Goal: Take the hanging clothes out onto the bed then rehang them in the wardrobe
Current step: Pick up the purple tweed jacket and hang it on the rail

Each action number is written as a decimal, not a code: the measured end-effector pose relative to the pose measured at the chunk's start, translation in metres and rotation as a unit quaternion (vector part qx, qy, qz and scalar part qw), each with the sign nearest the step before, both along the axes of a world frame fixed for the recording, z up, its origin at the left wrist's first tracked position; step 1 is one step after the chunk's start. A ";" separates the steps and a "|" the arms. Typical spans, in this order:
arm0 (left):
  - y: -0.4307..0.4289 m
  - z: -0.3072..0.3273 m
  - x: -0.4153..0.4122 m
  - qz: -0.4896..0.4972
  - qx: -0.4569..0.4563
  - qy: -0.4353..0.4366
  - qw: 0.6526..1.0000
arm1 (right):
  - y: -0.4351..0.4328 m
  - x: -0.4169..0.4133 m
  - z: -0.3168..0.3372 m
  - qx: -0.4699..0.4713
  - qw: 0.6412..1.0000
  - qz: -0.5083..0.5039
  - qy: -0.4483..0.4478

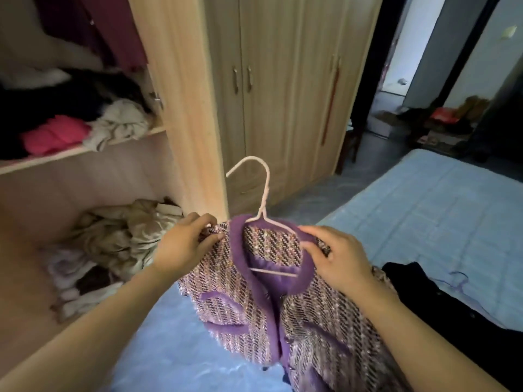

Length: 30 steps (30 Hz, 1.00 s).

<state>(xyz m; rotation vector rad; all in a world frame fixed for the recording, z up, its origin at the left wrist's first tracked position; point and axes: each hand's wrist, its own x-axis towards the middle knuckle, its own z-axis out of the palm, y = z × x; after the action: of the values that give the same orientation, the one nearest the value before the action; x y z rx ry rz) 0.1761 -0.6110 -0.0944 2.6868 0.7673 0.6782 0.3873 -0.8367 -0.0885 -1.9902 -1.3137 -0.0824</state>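
Note:
A purple tweed jacket (254,312) with fuzzy purple trim hangs on a white wire hanger (261,190), its hook sticking up. My left hand (184,244) pinches the jacket's left shoulder. My right hand (336,261) grips the right shoulder at the collar, over the hanger's arm. The jacket is held above the light blue bed (424,210). The open wardrobe (181,103) stands to the left, with dark red clothes (113,29) hanging at its top.
A black garment (441,309) lies on the bed at right, with a purple hanger (458,281) beside it. Wardrobe shelves hold piled clothes (113,239). Closed wardrobe doors (283,80) stand ahead. A doorway and floor clutter (441,120) are at the far right.

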 end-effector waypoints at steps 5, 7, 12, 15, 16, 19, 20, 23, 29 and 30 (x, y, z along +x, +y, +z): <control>0.056 0.019 -0.077 0.077 0.025 -0.012 0.997 | 0.081 -0.068 0.010 0.040 0.998 0.037 0.019; 0.079 0.032 -0.095 0.093 0.041 -0.019 0.995 | 0.109 -0.083 0.020 0.059 0.997 0.052 0.022; 0.138 0.065 -0.130 0.153 0.078 -0.050 0.984 | 0.185 -0.104 0.049 0.101 0.991 0.084 0.008; 0.181 0.074 -0.143 0.178 0.083 -0.047 0.979 | 0.239 -0.118 0.061 0.121 0.989 0.082 0.000; 0.196 0.076 -0.147 0.188 0.083 -0.044 0.978 | 0.257 -0.122 0.064 0.124 0.989 0.083 0.001; 0.241 0.080 -0.157 0.215 0.075 -0.046 0.973 | 0.315 -0.131 0.069 0.129 0.985 0.110 0.017; 0.258 0.081 -0.161 0.222 0.069 -0.050 0.971 | 0.336 -0.131 0.069 0.128 0.984 0.120 0.020; 0.311 0.088 -0.169 0.245 0.042 -0.067 0.966 | 0.403 -0.127 0.075 0.119 0.981 0.149 0.028; 0.417 0.141 -0.166 0.301 0.071 -0.055 0.950 | 0.529 -0.113 0.124 0.135 0.974 0.179 0.028; 0.433 0.153 -0.165 0.299 0.087 -0.067 0.948 | 0.547 -0.111 0.136 0.145 0.973 0.177 0.027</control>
<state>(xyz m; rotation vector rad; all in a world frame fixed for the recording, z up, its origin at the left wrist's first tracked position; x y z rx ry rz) 0.0115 -0.1779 0.0583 2.5077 1.5710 1.0940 0.2767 -0.2894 0.0479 -1.4844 -1.5061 -0.0469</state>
